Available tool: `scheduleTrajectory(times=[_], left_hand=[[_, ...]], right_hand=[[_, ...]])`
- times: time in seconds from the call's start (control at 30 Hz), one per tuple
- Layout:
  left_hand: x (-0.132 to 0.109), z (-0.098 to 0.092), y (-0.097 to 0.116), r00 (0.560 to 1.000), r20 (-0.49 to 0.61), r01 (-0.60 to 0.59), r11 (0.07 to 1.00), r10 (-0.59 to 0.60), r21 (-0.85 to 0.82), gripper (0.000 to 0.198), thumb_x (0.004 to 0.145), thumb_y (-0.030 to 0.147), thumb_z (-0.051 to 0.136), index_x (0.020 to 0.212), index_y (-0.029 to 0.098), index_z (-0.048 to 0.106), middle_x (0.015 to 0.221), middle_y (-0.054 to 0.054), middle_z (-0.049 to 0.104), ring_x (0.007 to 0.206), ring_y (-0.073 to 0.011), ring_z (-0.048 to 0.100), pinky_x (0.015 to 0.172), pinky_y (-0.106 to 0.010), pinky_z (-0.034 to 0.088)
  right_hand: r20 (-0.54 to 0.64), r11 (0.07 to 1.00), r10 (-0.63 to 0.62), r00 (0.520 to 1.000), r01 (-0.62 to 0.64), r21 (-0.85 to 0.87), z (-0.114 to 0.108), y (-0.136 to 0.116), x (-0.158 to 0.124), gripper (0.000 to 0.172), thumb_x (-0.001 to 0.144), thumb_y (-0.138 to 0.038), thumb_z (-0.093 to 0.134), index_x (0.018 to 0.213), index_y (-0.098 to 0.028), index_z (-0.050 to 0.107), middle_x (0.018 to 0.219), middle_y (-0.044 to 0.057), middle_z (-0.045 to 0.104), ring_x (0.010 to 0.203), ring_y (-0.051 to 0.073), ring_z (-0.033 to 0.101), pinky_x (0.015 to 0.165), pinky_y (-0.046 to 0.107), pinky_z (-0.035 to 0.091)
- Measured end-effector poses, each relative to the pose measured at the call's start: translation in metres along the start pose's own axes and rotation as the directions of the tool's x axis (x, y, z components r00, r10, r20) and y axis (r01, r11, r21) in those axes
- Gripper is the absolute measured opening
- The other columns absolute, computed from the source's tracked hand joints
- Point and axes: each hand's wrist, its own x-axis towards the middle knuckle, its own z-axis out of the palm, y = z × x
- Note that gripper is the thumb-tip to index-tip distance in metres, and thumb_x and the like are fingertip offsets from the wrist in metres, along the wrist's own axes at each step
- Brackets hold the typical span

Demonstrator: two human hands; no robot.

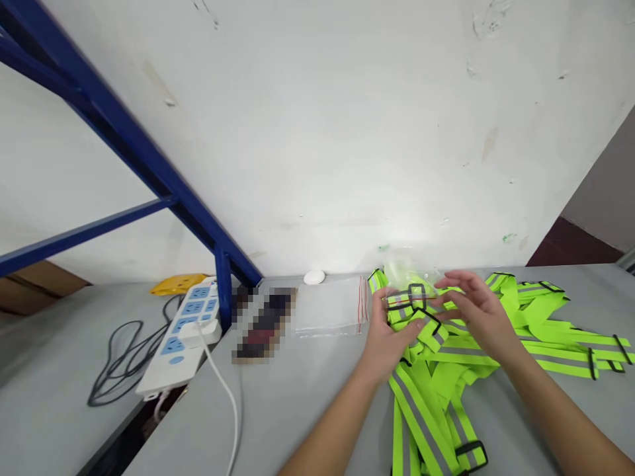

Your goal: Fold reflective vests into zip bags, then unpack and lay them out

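Observation:
My left hand (384,340) is closed around a folded neon-yellow reflective strap (436,337) with black buckles, its thumb lying across the front. A clear zip bag (409,270) with a red seal line covers the upper part of the folded bundle. My right hand (479,317) is at the bag's right edge, its fingers bent and its fingertips touching the plastic near the red line. Below and to the right of both hands lies a loose pile of similar reflective straps (550,330) with grey stripes and black buckles.
Flat zip bags (327,309) lie left of my hands, with a white round object (314,277) behind. A power strip (181,337) with cables, a yellow packet (178,284) and a blue metal frame (163,178) are at left. A white wall (347,132) backs the grey table (292,396).

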Motion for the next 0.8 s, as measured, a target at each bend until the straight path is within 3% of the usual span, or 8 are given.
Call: scheduleTrajectory(times=[0.07, 0.13, 0.23, 0.33, 0.43, 0.57, 0.67, 0.8], left_hand=[[0.000, -0.001, -0.001, 1.000, -0.001, 0.014, 1.000, -0.014, 0.011, 0.063, 0.065, 0.033, 0.081, 0.115, 0.029, 0.044, 0.110, -0.002, 0.061, 0.093, -0.0204, 0.064, 0.074, -0.032, 0.056], [0.002, -0.004, -0.003, 1.000, -0.012, 0.009, 1.000, -0.008, 0.030, 0.063, 0.064, 0.034, 0.081, 0.115, 0.029, 0.044, 0.109, -0.002, 0.060, 0.090, -0.0196, 0.064, 0.070, -0.030, 0.055], [0.004, -0.010, -0.002, 1.000, 0.018, -0.012, 0.996, 0.010, 0.093, 0.061, 0.066, 0.034, 0.080, 0.116, 0.029, 0.044, 0.110, -0.003, 0.059, 0.088, -0.0173, 0.062, 0.068, -0.027, 0.054], [0.006, -0.016, 0.002, 0.992, 0.122, 0.008, 0.990, -0.026, 0.144, 0.060, 0.069, 0.033, 0.078, 0.117, 0.030, 0.043, 0.105, -0.001, 0.059, 0.078, -0.0144, 0.061, 0.059, -0.023, 0.052], [0.006, -0.019, 0.005, 0.982, 0.185, 0.004, 0.985, -0.037, 0.173, 0.061, 0.070, 0.032, 0.078, 0.119, 0.030, 0.041, 0.101, -0.001, 0.060, 0.070, -0.0119, 0.059, 0.056, -0.022, 0.050], [0.004, -0.019, 0.006, 0.980, 0.200, -0.018, 0.980, -0.023, 0.201, 0.058, 0.072, 0.031, 0.076, 0.119, 0.029, 0.042, 0.103, -0.002, 0.059, 0.069, -0.0115, 0.058, 0.057, -0.023, 0.051], [0.004, -0.021, 0.007, 0.980, 0.198, -0.053, 0.976, 0.010, 0.213, 0.056, 0.072, 0.030, 0.075, 0.119, 0.029, 0.043, 0.105, -0.002, 0.059, 0.076, -0.0136, 0.060, 0.062, -0.024, 0.052], [0.005, -0.021, 0.009, 0.982, 0.186, -0.074, 0.971, 0.031, 0.229, 0.055, 0.071, 0.028, 0.075, 0.118, 0.028, 0.045, 0.107, -0.002, 0.060, 0.088, -0.0164, 0.061, 0.074, -0.028, 0.052]], right_hand=[[0.010, 0.922, -0.137, 0.991, 0.131, -0.363, -0.002, 0.003, -0.002, 0.024, 0.091, -0.035, 0.053, 0.114, -0.027, 0.055, 0.108, 0.007, 0.064, 0.077, 0.017, 0.066, 0.061, 0.031, 0.055], [0.103, 0.722, -0.256, 0.961, 0.260, -0.641, -0.003, 0.007, -0.003, 0.019, 0.091, -0.032, 0.053, 0.108, -0.024, 0.059, 0.102, 0.007, 0.065, 0.073, 0.016, 0.064, 0.055, 0.027, 0.050], [0.178, 0.462, -0.388, 0.904, 0.358, -0.811, -0.006, 0.014, -0.001, 0.015, 0.095, -0.029, 0.050, 0.103, -0.021, 0.060, 0.096, 0.006, 0.068, 0.073, 0.016, 0.066, 0.053, 0.025, 0.045], [0.271, 0.296, -0.437, 0.858, 0.421, -0.857, -0.009, 0.019, 0.001, 0.021, 0.097, -0.035, 0.047, 0.102, -0.019, 0.061, 0.092, 0.007, 0.071, 0.076, 0.017, 0.068, 0.053, 0.024, 0.043], [0.343, 0.223, -0.429, 0.836, 0.466, -0.856, -0.011, 0.022, 0.001, 0.029, 0.099, -0.039, 0.043, 0.103, -0.017, 0.061, 0.089, 0.008, 0.073, 0.071, 0.017, 0.069, 0.051, 0.025, 0.041], [0.310, 0.240, -0.457, 0.833, 0.452, -0.859, -0.009, 0.024, -0.001, 0.028, 0.100, -0.034, 0.041, 0.098, -0.016, 0.061, 0.079, 0.006, 0.073, 0.060, 0.016, 0.066, 0.051, 0.025, 0.039], [0.302, 0.252, -0.460, 0.835, 0.448, -0.858, -0.005, 0.026, -0.003, 0.025, 0.099, -0.031, 0.042, 0.095, -0.016, 0.061, 0.069, 0.003, 0.070, 0.051, 0.014, 0.062, 0.048, 0.025, 0.036], [0.318, 0.182, -0.418, 0.851, 0.421, -0.888, 0.000, 0.032, -0.005, 0.022, 0.098, -0.025, 0.040, 0.088, -0.017, 0.058, 0.063, 0.002, 0.067, 0.047, 0.014, 0.059, 0.045, 0.025, 0.030]])
